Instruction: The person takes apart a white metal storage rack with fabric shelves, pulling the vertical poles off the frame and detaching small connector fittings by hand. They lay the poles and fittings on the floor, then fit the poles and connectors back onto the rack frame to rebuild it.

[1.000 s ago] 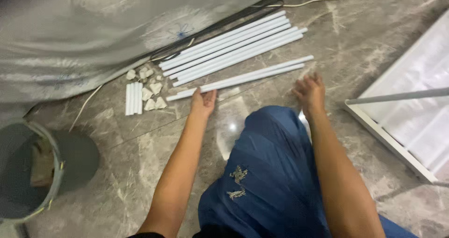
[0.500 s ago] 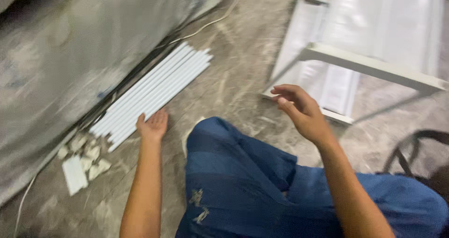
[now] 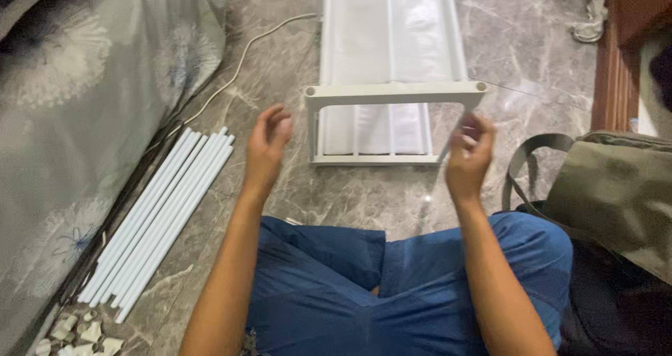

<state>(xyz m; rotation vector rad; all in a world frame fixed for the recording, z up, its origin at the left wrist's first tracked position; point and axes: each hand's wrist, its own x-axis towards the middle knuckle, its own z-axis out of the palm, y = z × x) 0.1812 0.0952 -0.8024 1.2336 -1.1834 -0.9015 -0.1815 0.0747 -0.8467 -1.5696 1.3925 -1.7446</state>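
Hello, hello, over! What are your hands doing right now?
Left hand raised, open, empty. Right hand fingers on the white frame's right leg. White tubes lying on the floor to the left. Nothing between hands and frame.

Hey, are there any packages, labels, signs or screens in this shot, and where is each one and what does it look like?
No signs, screens or labels show.
Nearest to a package: clear plastic wrap around the white fabric inside the white frame on the marble floor, ahead of both hands.
Olive-green bag with a strap, by the right knee; soft, unmarked.
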